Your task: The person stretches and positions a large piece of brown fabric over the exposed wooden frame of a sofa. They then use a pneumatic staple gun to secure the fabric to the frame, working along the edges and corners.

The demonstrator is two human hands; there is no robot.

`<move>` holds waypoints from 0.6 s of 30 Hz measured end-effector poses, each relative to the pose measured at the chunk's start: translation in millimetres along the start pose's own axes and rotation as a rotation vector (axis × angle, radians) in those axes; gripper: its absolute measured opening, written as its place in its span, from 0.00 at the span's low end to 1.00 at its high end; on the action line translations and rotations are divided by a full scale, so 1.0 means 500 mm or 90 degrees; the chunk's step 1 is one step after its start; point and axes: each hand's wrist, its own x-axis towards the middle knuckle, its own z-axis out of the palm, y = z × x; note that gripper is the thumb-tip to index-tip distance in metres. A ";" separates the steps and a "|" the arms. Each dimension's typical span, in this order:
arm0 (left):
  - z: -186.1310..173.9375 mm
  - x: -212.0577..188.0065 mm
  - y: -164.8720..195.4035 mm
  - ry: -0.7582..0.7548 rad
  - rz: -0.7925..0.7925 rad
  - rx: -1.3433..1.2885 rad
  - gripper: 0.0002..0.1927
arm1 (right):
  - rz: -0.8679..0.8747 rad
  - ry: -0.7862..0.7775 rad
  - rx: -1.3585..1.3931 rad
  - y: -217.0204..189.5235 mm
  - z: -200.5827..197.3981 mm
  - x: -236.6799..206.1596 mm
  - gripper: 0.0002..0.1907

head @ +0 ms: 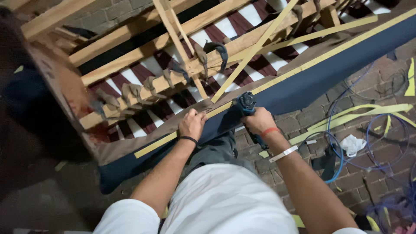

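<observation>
An upturned wooden sofa frame (130, 60) lies before me, with striped webbing inside and navy blue fabric (312, 78) down its side. A yellow strip (303, 65) runs along the fabric edge on the frame rail. My left hand (191, 123) presses flat on the brown cloth and yellow strip at the rail. My right hand (260, 121) grips a blue pneumatic staple gun (246, 104), its nose against the rail just right of my left hand. A blue air hose (336, 151) trails from the tool.
The floor is brick paving (364, 173). Loose yellow strips (359, 115), blue hoses, a white crumpled rag (352, 144) and dark fabric scraps lie on it to the right. A dark bulky shape (21, 108) fills the left side.
</observation>
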 end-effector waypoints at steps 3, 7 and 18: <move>-0.008 0.000 -0.007 -0.012 -0.001 0.011 0.08 | -0.029 0.009 -0.012 0.000 0.034 -0.005 0.16; -0.016 0.005 -0.002 -0.012 0.004 -0.014 0.08 | -0.108 0.133 -0.067 -0.001 0.071 -0.015 0.16; -0.038 0.016 -0.022 -0.053 0.068 -0.070 0.10 | -0.081 0.182 -0.008 -0.020 0.160 -0.070 0.14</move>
